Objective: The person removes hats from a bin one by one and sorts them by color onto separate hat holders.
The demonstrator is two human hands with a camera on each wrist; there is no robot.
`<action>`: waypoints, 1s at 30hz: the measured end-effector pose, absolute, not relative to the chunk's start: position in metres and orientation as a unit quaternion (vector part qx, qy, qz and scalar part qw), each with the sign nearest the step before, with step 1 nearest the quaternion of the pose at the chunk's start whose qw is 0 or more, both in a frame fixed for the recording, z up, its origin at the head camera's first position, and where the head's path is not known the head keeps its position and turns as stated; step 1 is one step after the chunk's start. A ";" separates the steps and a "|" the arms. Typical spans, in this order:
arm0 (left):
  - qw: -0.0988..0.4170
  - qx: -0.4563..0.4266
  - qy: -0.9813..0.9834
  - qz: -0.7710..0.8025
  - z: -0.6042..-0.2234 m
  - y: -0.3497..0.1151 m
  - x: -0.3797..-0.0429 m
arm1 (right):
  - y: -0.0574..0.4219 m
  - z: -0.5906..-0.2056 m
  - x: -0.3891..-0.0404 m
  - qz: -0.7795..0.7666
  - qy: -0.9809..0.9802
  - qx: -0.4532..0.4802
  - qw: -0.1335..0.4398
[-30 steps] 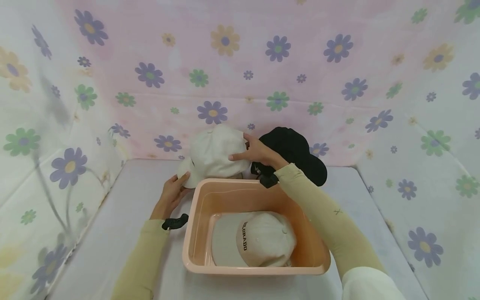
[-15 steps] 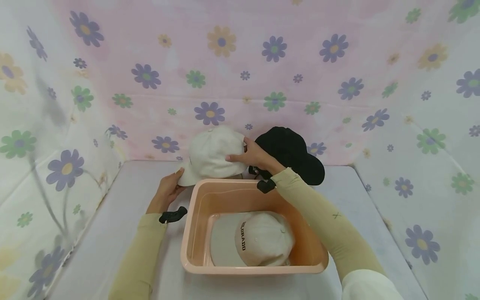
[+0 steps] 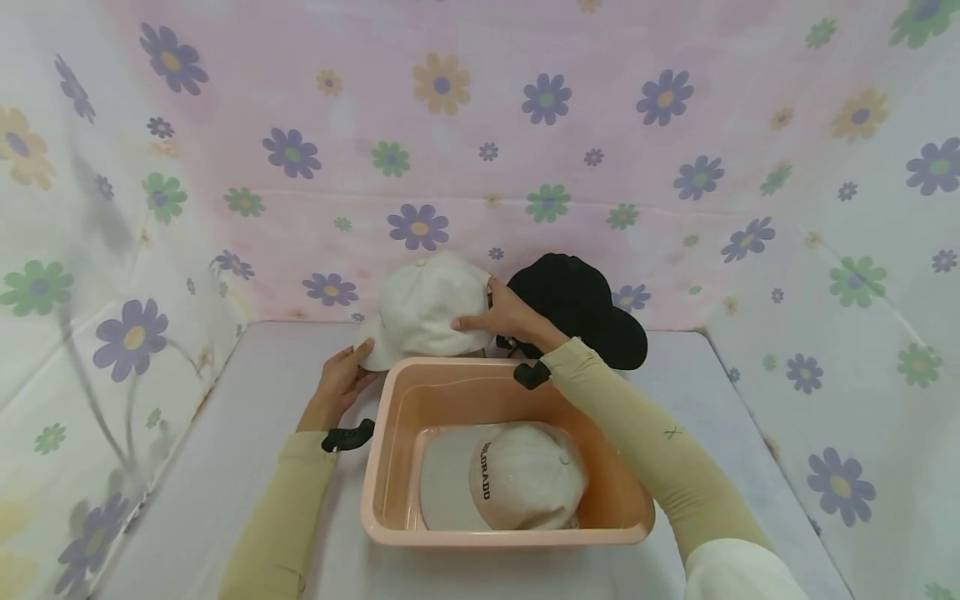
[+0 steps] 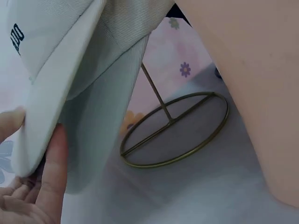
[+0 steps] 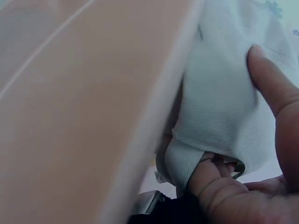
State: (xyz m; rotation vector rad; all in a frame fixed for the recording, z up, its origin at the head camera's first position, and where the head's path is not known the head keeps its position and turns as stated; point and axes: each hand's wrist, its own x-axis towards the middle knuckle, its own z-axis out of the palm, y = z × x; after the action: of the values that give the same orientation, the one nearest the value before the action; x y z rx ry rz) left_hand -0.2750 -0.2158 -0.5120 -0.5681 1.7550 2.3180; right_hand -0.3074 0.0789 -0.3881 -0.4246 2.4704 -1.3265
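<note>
A white cap (image 3: 431, 304) sits behind the basin on a thin metal stand (image 4: 170, 122), whose ring base shows in the left wrist view. My left hand (image 3: 342, 383) pinches its brim (image 4: 46, 109) between thumb and fingers. A second pale brim (image 4: 93, 126) hangs just beneath that one, apart from it at the tip. At the back of the cap, my right hand (image 3: 510, 312) holds the edge, thumb on the outside and fingers tucked in by the strap (image 5: 180, 161). A beige cap (image 3: 528, 475) with dark lettering lies in the peach basin (image 3: 506, 540), brim to the left.
A black cap (image 3: 573, 304) stands right of the white one, close behind my right wrist. The basin's far rim lies between my forearms, in front of the caps. A flowered cloth wall (image 3: 465, 175) rises behind the pale table (image 3: 255, 392).
The head view has shifted slightly. My left hand stays at the brim and my right hand at the back of the white cap, which keeps its place.
</note>
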 end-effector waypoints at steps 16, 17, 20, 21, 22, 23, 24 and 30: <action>0.101 -0.068 0.852 0.510 -0.457 -0.232 -0.239 | 0.105 -0.313 -0.252 -0.277 0.910 -0.263 0.162; 0.091 -0.056 0.860 0.498 -0.452 -0.232 -0.237 | 0.108 -0.306 -0.245 -0.275 0.910 -0.270 0.152; 0.057 -0.018 0.878 0.475 -0.434 -0.231 -0.228 | 0.117 -0.291 -0.226 -0.277 0.910 -0.285 0.118; 0.044 -0.006 0.882 0.470 -0.428 -0.230 -0.225 | 0.121 -0.286 -0.220 -0.279 0.910 -0.286 0.109; 0.030 0.007 0.885 0.465 -0.423 -0.229 -0.222 | 0.124 -0.283 -0.214 -0.283 0.909 -0.289 0.099; 0.017 0.020 0.886 0.462 -0.418 -0.228 -0.219 | 0.128 -0.280 -0.208 -0.287 0.908 -0.292 0.090; 0.002 0.032 0.888 0.460 -0.413 -0.227 -0.217 | 0.132 -0.277 -0.202 -0.290 0.906 -0.296 0.081; -0.071 0.108 0.877 0.463 -0.390 -0.216 -0.206 | 0.157 -0.271 -0.168 -0.285 0.907 -0.306 0.053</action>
State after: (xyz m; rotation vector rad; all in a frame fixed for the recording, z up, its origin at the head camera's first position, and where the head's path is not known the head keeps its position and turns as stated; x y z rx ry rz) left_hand -0.2059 -0.2162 -0.3902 0.3544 2.8867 1.5233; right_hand -0.1678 0.1573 -0.2709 -0.9309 2.7564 -0.8676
